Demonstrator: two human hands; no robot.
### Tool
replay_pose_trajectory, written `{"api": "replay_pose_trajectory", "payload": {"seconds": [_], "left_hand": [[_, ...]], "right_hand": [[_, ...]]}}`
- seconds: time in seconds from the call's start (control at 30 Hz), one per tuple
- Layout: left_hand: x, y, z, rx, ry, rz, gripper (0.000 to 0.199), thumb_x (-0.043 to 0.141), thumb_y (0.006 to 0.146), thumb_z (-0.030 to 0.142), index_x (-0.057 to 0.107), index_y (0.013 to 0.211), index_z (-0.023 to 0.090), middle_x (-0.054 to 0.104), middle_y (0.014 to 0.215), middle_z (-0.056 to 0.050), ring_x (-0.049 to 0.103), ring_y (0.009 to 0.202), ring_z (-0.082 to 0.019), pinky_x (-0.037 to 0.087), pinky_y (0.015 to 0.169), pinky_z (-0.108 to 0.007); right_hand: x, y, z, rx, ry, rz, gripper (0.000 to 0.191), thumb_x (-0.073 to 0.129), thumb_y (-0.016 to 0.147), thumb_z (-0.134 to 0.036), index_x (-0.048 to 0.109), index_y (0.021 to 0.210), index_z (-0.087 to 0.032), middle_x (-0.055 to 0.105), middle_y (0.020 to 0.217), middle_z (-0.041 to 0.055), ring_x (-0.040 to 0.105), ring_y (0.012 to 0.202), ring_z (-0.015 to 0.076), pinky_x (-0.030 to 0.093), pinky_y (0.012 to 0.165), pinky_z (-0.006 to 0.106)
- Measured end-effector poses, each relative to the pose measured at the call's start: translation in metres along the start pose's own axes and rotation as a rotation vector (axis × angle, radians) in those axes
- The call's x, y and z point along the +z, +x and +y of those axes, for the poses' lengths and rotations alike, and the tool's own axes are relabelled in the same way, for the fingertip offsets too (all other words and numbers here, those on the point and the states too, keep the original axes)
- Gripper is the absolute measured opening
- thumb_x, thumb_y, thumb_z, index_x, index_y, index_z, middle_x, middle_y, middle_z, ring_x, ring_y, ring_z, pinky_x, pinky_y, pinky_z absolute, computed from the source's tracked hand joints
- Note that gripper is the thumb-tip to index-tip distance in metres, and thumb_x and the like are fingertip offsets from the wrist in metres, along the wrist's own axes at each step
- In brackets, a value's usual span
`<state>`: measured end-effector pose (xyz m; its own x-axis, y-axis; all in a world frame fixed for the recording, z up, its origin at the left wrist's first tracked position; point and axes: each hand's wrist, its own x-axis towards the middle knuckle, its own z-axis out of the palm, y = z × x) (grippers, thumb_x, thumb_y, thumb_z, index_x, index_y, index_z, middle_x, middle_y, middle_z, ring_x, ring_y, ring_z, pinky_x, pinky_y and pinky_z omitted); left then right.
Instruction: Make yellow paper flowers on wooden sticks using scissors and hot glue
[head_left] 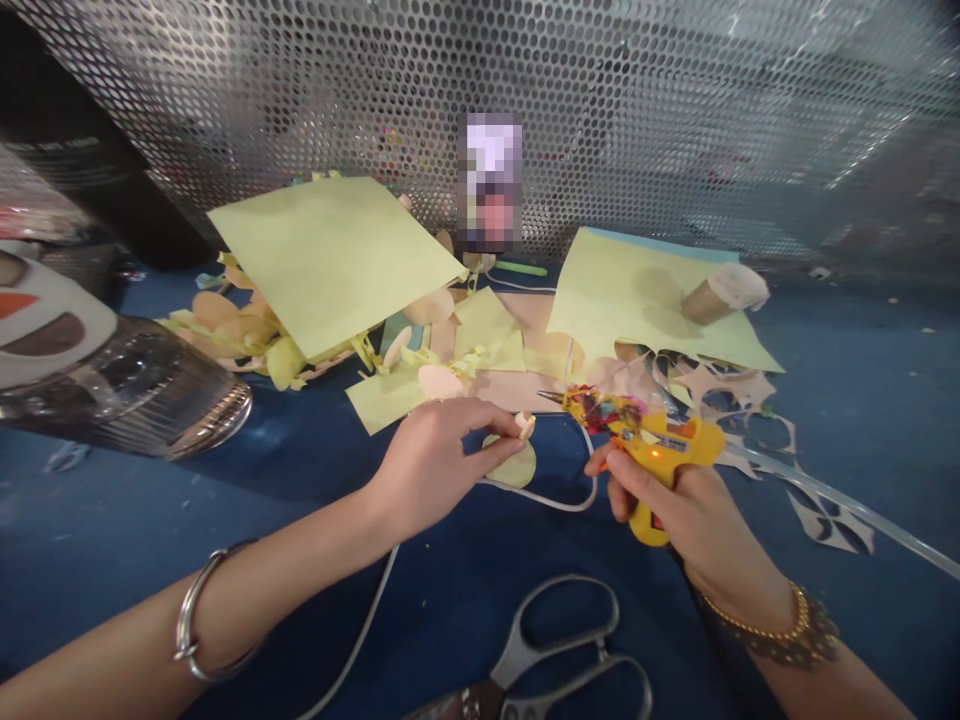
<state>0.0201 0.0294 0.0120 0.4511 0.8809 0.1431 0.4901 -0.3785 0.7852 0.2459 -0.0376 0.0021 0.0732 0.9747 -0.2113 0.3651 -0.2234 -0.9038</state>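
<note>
Right hand (694,510) is gripping yellow hot glue gun (664,445), fingers closed, label unreadable; left hand (442,465) is pinching cream paper piece (526,427) above pale yellow paper circle (514,463).

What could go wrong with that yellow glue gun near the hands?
The yellow hot glue gun in the right hand shows a lit orange light, and its nozzle points near the left hand, which pinches a small paper piece. Those fingers might get burned. Its white cord loops beside the hands and could snag. Loose paper scraps lie close to the nozzle and might get glued by accident.
</note>
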Motion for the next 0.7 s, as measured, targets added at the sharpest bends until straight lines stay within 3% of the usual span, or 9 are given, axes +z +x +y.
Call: {"api": "replay_pose_trajectory", "payload": {"seconds": [0.17,0.27,0.43,0.57,0.7], "left_hand": [[0.001,-0.001,-0.001,0.012,0.008,0.014,0.008,0.063,0.080,0.028,0.068,0.080,0.022,0.072,0.084,0.002,0.065,0.075,-0.014,0.045,0.058,-0.021],[0.002,-0.001,-0.002,0.022,0.017,0.028,0.007,0.063,0.080,0.028,0.068,0.079,0.022,0.072,0.083,0.002,0.065,0.074,-0.014,0.046,0.061,-0.022],[0.001,0.000,-0.003,0.032,0.018,0.029,0.005,0.064,0.080,0.026,0.067,0.079,0.022,0.072,0.083,0.003,0.065,0.076,-0.014,0.046,0.063,-0.022],[0.000,0.000,-0.002,0.021,0.006,0.017,0.006,0.064,0.080,0.027,0.067,0.080,0.022,0.072,0.085,0.003,0.065,0.077,-0.013,0.045,0.059,-0.021],[0.001,-0.001,-0.002,-0.001,-0.001,0.028,0.005,0.064,0.080,0.027,0.068,0.081,0.024,0.072,0.086,0.003,0.065,0.079,-0.014,0.046,0.059,-0.020]], "right_hand": [[-0.001,-0.002,-0.002,0.014,0.007,0.010,0.039,0.055,0.084,-0.051,0.064,0.063,-0.019,0.058,0.057,0.0013,0.054,0.055,0.0138,0.042,0.053,0.025],[-0.002,-0.003,-0.004,-0.016,0.043,0.019,0.039,0.056,0.083,-0.051,0.064,0.065,-0.018,0.057,0.057,0.0015,0.052,0.056,0.0141,0.041,0.052,0.025],[-0.001,-0.008,-0.007,-0.130,0.178,0.056,0.030,0.057,0.084,-0.045,0.064,0.070,-0.019,0.058,0.062,0.0021,0.054,0.061,0.0157,0.041,0.058,0.029],[-0.003,-0.013,-0.010,-0.191,0.358,0.054,0.016,0.058,0.085,-0.038,0.062,0.083,-0.022,0.061,0.073,0.0022,0.050,0.053,0.0123,0.039,0.049,0.027],[-0.010,-0.018,-0.019,-0.356,0.481,0.094,0.007,0.059,0.086,-0.033,0.060,0.087,-0.026,0.060,0.084,0.0028,0.052,0.050,0.0110,0.040,0.044,0.027]]}}
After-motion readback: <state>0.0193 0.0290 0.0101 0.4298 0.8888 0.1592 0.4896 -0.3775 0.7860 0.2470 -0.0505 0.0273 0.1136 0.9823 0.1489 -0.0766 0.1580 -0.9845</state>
